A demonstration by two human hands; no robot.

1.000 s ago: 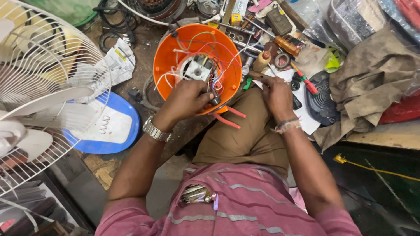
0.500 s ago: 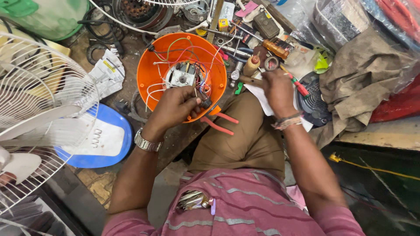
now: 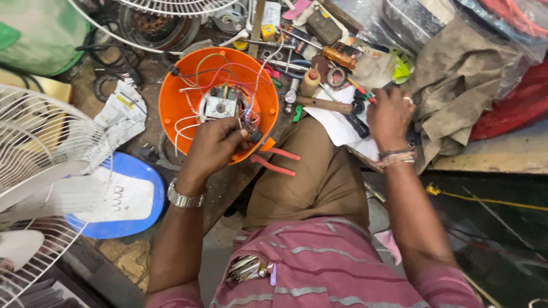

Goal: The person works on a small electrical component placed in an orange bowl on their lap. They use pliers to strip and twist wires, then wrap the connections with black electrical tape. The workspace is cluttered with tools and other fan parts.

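Orange fan housing [image 3: 188,91] rests by our knee on the cluttered floor, open, motor [image 3: 220,104] bare, wires loose: wiring looks unfinished. Our left hand [image 3: 214,149] pinches red-handled pliers [image 3: 274,157] at its rim; our right hand [image 3: 390,117] spreads over scattered tools.

The left hand [image 3: 214,149] is resting on the near rim of the round housing [image 3: 171,108] — a motor [image 3: 220,102] and wires sitting inside it. Pliers [image 3: 278,161] are lying just right of it, on the knee. The right hand [image 3: 390,117] is lying further right, among tools — a fan guard [image 3: 34,171] is standing at far left.
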